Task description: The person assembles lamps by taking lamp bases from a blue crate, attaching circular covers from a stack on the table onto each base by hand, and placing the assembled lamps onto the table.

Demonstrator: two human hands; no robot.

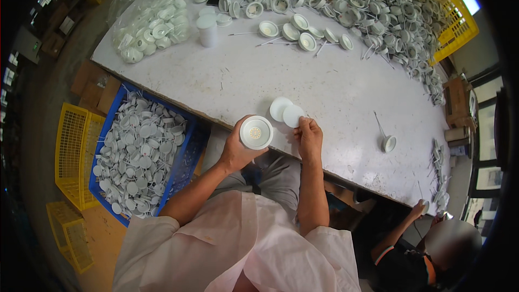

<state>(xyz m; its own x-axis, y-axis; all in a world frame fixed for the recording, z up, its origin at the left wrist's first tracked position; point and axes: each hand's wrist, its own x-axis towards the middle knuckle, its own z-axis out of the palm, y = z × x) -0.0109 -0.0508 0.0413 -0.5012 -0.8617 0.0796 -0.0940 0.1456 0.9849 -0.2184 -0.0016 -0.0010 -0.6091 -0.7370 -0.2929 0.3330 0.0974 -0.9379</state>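
In my left hand point(238, 148) is a round white LED lamp housing point(256, 132), its open face up and a small ring of yellow LEDs at its centre. The fingers wrap round it just past the table's near edge. My right hand point(309, 136) pinches a thin white round diffuser disc point(292, 115) by its right rim. A second white disc point(279, 107) lies on the table, partly under the held one. The two hands are a short way apart.
A blue crate point(121, 213) full of finished-looking lamps stands left of me. On the table point(227, 81) are bagged white cups point(154, 30), a disc stack point(208, 32), several loose housings point(300, 32) and a large lamp heap point(378, 11). A co-worker's hand point(419, 208) shows at lower right.
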